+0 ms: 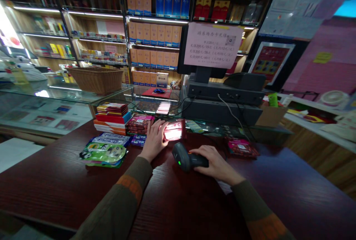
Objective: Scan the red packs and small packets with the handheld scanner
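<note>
My right hand (213,161) is wrapped round the handle of a black barcode scanner (182,156) with a small green light. The scanner's head faces a red snack packet (175,130), whose surface is lit bright white. My left hand (156,138) grips that packet by its left side. Just behind and left of my left hand lie more red packets (139,124). Purple packets (138,140) sit beneath them, and green panda-print packets (107,153) lie further left. Another red packet (241,147) rests on the table beyond my right hand.
A pile of small boxes (111,118) stands at the table's back left. A wicker basket (96,78) is on the glass counter. Behind the table stands a monitor with a pink notice (213,45) over a dark register (222,108); a cable (232,112) hangs down its front.
</note>
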`<state>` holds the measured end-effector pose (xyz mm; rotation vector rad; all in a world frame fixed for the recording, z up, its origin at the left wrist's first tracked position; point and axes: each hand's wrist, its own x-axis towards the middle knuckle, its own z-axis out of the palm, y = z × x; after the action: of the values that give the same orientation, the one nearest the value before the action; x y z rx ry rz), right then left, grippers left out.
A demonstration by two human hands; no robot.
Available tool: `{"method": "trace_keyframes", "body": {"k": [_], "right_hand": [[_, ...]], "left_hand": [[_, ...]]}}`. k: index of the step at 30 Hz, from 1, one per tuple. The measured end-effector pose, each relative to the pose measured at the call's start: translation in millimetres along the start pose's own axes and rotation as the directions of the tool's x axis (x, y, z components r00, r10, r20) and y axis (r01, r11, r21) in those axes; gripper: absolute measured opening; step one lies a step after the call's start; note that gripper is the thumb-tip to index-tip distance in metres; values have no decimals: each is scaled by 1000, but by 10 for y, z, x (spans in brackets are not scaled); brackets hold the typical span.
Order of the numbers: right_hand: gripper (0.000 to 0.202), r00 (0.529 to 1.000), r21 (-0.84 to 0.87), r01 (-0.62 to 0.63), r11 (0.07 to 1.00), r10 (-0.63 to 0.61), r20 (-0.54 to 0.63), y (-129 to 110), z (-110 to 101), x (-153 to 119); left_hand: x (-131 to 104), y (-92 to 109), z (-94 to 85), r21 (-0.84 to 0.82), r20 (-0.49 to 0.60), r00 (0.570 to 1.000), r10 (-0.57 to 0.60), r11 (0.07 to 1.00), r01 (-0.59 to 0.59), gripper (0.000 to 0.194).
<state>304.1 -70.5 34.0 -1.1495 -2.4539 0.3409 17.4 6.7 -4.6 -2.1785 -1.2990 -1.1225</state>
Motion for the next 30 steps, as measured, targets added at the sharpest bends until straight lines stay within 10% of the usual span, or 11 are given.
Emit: {"method": "trace_keyframes", "body": {"k": [24, 30], "right_hand": [[75, 990, 22, -125, 992, 123, 62, 235, 192, -1], [46, 961, 254, -185, 949, 229, -157, 263, 130, 127]], "left_hand": [[9, 19, -81, -22, 11, 1000, 13, 1000, -12, 82], [5, 30, -68, -32, 27, 1000, 15, 999, -14, 81]]}}
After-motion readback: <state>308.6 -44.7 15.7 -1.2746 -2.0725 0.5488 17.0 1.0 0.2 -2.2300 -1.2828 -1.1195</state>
